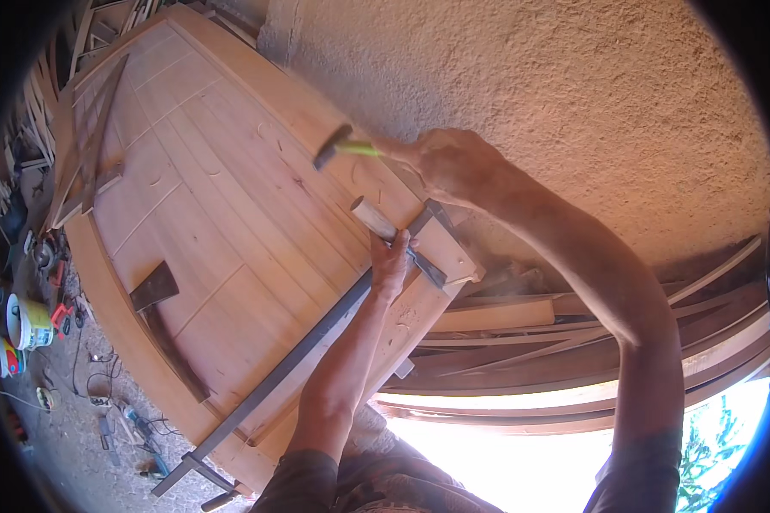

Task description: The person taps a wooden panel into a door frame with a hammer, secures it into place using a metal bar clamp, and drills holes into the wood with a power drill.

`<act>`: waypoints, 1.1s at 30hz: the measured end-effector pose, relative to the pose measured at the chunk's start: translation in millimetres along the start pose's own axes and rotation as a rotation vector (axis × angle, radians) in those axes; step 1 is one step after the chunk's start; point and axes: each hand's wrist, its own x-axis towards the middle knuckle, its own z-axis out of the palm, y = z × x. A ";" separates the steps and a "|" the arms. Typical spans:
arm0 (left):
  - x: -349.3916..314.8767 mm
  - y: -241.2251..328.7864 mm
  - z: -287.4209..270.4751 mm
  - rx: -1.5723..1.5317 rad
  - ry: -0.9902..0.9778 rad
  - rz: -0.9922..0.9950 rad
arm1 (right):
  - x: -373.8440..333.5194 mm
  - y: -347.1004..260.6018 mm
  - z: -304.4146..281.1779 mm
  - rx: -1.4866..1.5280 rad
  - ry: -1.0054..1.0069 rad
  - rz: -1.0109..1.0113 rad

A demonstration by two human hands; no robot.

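Note:
My left hand [390, 268] is closed around a chisel [373, 217] with a thick, round wooden handle. The chisel's flat metal blade slants down to the right, near the corner of a large wooden panel [201, 162] made of planks in a frame. Above and beyond it, my right hand [453, 167] grips a hammer [332, 147]. Its dark head points left and a bright green part of the handle shows; the head is raised off the wood. A long metal bar clamp [287, 361] spans the panel's near end, beside my left wrist.
A hatchet [156, 288] lies on the panel's left side, with thin wood strips [103, 128] farther back. Stacked boards [522, 338] lean by the rough wall [530, 77] on the right. Buckets [31, 321], power tools and cords are on the floor at left.

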 end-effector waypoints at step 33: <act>-356.6 186.3 -3.7 1.044 -0.185 0.823 | -247.4 -113.7 347.9 2.067 -0.037 0.081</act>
